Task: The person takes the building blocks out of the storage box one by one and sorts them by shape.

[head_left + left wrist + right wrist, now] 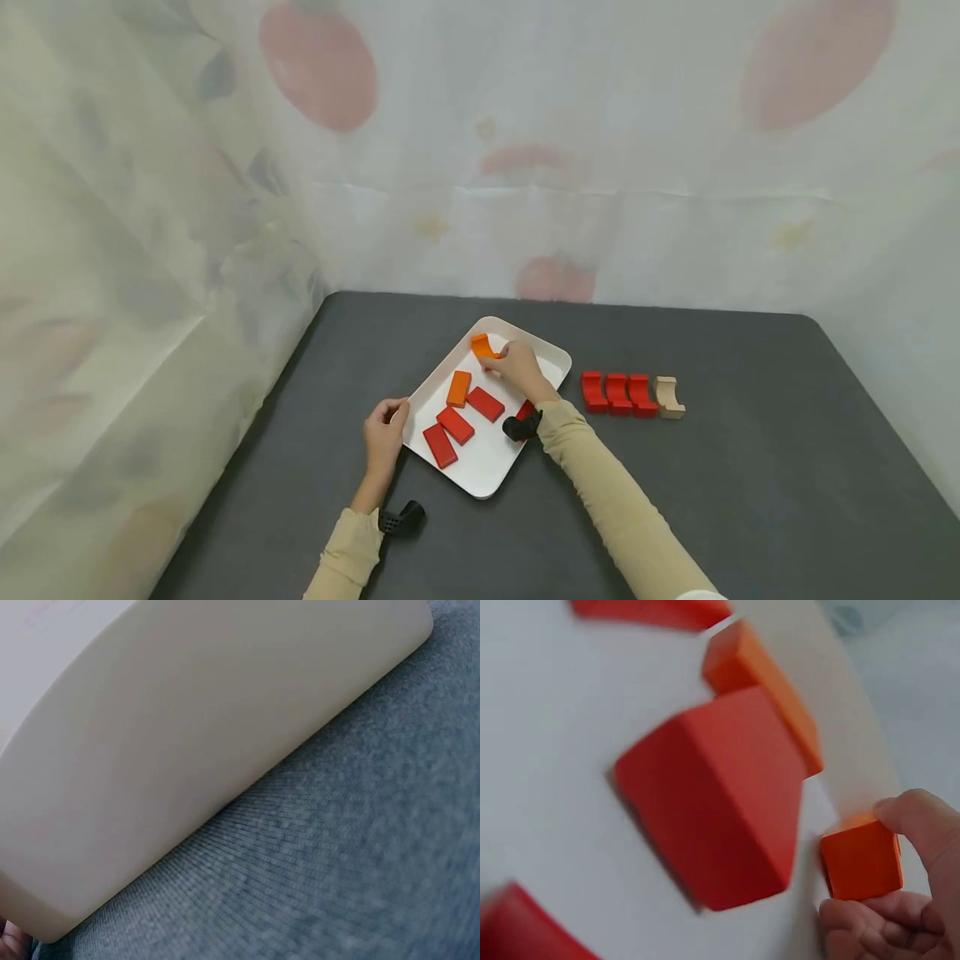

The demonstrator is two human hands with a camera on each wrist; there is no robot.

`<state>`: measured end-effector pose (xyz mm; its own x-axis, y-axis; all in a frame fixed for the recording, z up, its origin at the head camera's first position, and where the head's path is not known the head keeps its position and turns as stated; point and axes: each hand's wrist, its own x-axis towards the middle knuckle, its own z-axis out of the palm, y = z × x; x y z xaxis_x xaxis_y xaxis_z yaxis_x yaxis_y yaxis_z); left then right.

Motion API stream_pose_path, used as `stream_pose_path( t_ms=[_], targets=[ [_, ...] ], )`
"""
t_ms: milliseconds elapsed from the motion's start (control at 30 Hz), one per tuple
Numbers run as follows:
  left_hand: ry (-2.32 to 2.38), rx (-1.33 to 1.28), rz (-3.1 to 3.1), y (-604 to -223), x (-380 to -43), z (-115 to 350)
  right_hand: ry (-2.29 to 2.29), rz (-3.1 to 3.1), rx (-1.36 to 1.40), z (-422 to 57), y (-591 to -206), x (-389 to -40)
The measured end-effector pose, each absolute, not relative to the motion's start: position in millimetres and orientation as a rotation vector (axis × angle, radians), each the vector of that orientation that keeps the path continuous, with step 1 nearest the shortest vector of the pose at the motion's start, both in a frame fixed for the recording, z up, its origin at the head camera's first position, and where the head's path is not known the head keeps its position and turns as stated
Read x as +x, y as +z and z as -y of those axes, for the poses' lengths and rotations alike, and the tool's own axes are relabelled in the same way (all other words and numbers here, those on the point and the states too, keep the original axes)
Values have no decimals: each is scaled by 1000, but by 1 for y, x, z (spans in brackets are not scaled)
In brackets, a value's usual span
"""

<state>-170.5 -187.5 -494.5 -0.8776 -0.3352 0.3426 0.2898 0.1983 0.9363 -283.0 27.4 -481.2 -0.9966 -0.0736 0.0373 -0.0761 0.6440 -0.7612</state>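
Observation:
A white tray (pixel 486 477) lies turned at an angle on the table. At its left corner my left hand (pixel 385 433) grips the rim; the left wrist view shows the tray's side wall (pixel 195 712) and a bit of finger (pixel 11 943). Inside the tray's far end, my right hand (pixel 521 367) pinches an orange curved block (pixel 482 345) between thumb and fingers. The right wrist view shows that orange block (pixel 864 859) near the wall. An orange rectangular block (pixel 459 389) and several red blocks (pixel 485 403) lie nearer in the tray. One red block (pixel 526 408) is partly hidden by the right wrist.
Right of the tray, three red curved blocks (pixel 618 394) and one plain wooden curved block (pixel 669 397) stand in a row. The dark grey table (pixel 750 467) meets a printed curtain (pixel 637 225) at the back and another on the left.

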Motion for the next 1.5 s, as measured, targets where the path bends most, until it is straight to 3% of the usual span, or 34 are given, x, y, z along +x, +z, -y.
stream_pose_path(
  t_ms=[433,633,1033,1500],
  targets=[
    [-1715,43,2012,-492,-174,196,1460,2539,529,-35,-456,-264],
    [-1706,47,2000,-508,-183,205,1566,2412,599,-49,-446,-248],
    [-1698,138,2038,-518,-186,210,1502,2195,415,-112,-424,-189],
    [-1692,161,2036,-520,-182,211,1209,2101,20,-228,-466,-168]
  ],
)
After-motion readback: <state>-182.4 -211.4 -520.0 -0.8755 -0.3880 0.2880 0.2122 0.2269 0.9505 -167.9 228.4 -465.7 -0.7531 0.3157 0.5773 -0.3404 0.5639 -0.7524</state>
